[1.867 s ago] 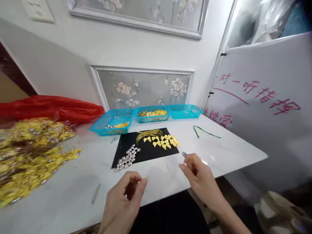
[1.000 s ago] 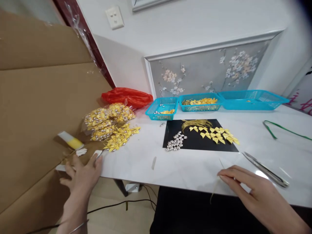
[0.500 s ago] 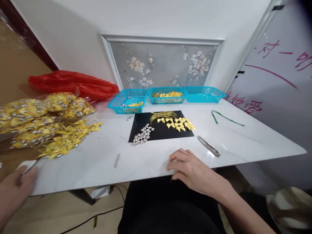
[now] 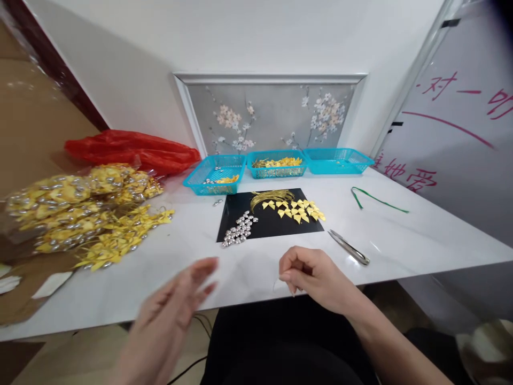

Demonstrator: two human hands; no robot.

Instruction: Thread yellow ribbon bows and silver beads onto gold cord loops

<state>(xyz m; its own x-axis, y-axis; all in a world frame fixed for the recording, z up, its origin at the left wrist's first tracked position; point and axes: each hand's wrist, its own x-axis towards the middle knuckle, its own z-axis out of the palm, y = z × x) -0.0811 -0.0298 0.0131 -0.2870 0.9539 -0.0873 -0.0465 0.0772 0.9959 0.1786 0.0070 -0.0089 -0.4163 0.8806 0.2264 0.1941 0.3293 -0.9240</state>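
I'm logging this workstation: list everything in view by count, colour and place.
Table: one, white, centre
Mat: one, black, on table
Beads: many, silver, mat's left
Bow-shaped pieces: many, yellow, mat's right
Wires: bundle, gold, mat's back
Baskets: three, blue, table's back
Thread snips: one, silver, right of mat
Strip: one, green, table's right
Flower sprays: many, yellow and silver, left
Bag: one, red, behind sprays
Slips: several, white, left
Cardboard: count unclear, brown, left
Whiteboard: one, white, right
Blossom panel: one, grey, wall
Strand: one, colour unclear, front centre
Right hand: one, pinching strand, front
Left hand: one, open, blurred, left
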